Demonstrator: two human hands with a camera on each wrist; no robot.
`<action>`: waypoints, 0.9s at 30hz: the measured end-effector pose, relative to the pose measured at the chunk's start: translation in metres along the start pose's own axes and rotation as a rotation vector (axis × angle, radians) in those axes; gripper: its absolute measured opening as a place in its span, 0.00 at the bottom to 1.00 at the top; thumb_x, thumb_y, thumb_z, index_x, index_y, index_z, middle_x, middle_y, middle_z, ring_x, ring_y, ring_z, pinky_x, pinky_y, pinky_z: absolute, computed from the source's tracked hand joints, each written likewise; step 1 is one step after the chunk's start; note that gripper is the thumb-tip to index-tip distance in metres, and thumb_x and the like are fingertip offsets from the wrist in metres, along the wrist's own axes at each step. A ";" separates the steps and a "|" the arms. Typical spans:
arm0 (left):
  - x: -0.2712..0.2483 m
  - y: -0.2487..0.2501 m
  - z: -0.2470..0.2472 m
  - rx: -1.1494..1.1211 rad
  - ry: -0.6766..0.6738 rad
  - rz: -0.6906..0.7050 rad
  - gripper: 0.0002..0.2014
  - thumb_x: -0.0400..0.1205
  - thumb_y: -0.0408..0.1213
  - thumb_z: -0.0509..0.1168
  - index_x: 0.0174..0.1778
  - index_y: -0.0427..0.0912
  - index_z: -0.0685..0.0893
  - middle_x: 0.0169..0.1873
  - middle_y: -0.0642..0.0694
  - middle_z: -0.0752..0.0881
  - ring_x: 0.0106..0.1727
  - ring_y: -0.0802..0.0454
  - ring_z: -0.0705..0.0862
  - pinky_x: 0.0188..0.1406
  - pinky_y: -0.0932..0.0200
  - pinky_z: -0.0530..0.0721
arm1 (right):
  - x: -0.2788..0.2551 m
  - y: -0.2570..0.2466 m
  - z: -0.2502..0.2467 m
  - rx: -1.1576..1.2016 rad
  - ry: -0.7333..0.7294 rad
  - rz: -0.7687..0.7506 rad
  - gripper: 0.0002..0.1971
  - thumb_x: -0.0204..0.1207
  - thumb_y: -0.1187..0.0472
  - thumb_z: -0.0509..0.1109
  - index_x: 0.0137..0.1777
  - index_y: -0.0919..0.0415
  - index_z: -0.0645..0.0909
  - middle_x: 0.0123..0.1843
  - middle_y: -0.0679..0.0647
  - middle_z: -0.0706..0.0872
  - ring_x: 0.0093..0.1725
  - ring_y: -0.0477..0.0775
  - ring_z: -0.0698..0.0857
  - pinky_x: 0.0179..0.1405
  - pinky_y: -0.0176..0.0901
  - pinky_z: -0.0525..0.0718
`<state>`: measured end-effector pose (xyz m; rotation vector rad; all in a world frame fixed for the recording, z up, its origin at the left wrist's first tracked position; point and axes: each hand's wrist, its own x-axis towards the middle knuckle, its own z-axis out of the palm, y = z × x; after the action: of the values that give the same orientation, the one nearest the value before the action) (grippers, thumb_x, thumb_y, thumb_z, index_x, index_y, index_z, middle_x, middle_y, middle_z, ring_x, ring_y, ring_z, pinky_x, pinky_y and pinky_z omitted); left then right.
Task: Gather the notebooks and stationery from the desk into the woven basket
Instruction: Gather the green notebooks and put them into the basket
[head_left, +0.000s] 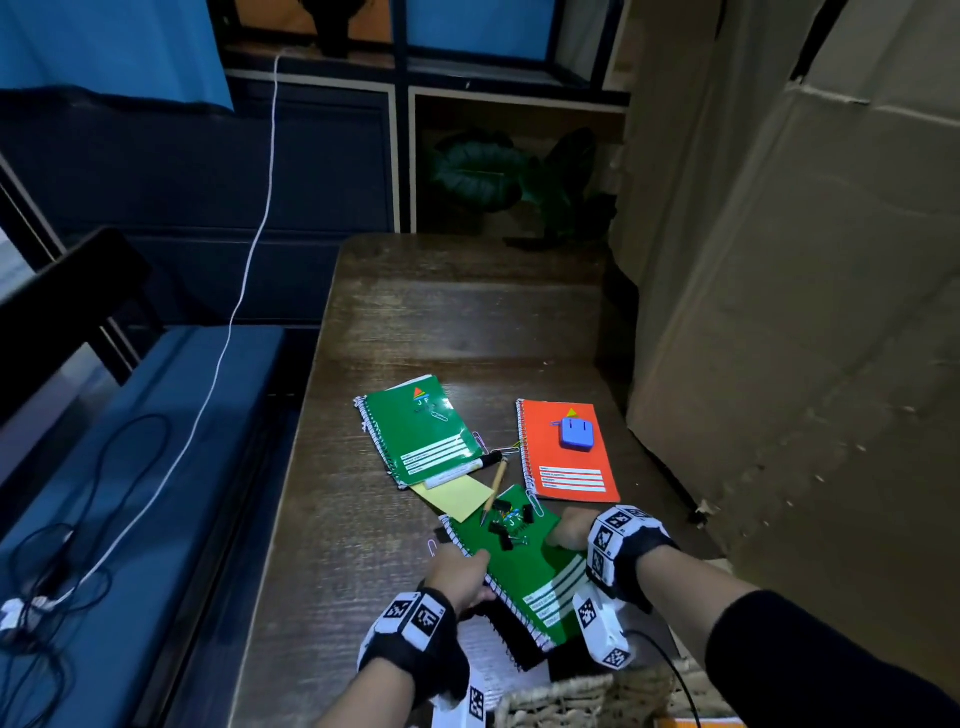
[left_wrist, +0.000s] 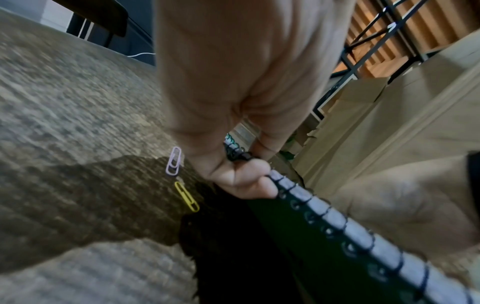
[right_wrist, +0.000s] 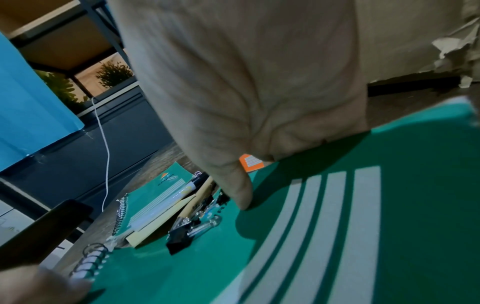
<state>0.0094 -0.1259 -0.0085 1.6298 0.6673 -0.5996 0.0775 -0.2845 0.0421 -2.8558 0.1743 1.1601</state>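
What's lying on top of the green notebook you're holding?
Black binder clips and a pencil's tip lie on the near green notebook. Your right hand covers its far corner.

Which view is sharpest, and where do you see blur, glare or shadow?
Head view: sharpest, dim, with glare on the far green notebook. Left wrist view: desk smeared, dark shadow beneath the left hand. Right wrist view: right hand soft, casting shadow on the near green notebook.

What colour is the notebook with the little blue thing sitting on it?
Orange, with white lines near its bottom; the orange notebook shows best in the head view.
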 end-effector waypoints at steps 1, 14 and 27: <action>-0.002 0.001 0.000 -0.005 0.001 0.012 0.25 0.84 0.36 0.58 0.73 0.26 0.64 0.13 0.48 0.77 0.27 0.49 0.86 0.17 0.65 0.73 | 0.000 0.001 0.002 -0.037 0.025 0.008 0.22 0.85 0.56 0.59 0.75 0.68 0.70 0.75 0.60 0.75 0.76 0.58 0.74 0.71 0.44 0.72; -0.045 0.025 -0.014 -0.191 -0.159 0.040 0.19 0.84 0.35 0.60 0.68 0.32 0.67 0.34 0.41 0.81 0.22 0.54 0.87 0.16 0.70 0.81 | -0.021 0.016 -0.013 -0.099 -0.108 -0.044 0.39 0.71 0.34 0.68 0.77 0.56 0.68 0.72 0.53 0.77 0.70 0.60 0.77 0.73 0.54 0.74; -0.164 0.086 -0.042 0.014 -0.130 0.432 0.11 0.85 0.35 0.57 0.59 0.34 0.69 0.33 0.44 0.81 0.21 0.56 0.83 0.18 0.69 0.79 | -0.094 0.019 -0.022 0.646 -0.186 -0.147 0.24 0.83 0.44 0.60 0.72 0.58 0.74 0.70 0.55 0.80 0.62 0.53 0.80 0.61 0.44 0.74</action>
<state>-0.0433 -0.1101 0.1730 1.6658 0.2034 -0.3887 0.0239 -0.2977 0.1232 -2.1545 0.2667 1.0825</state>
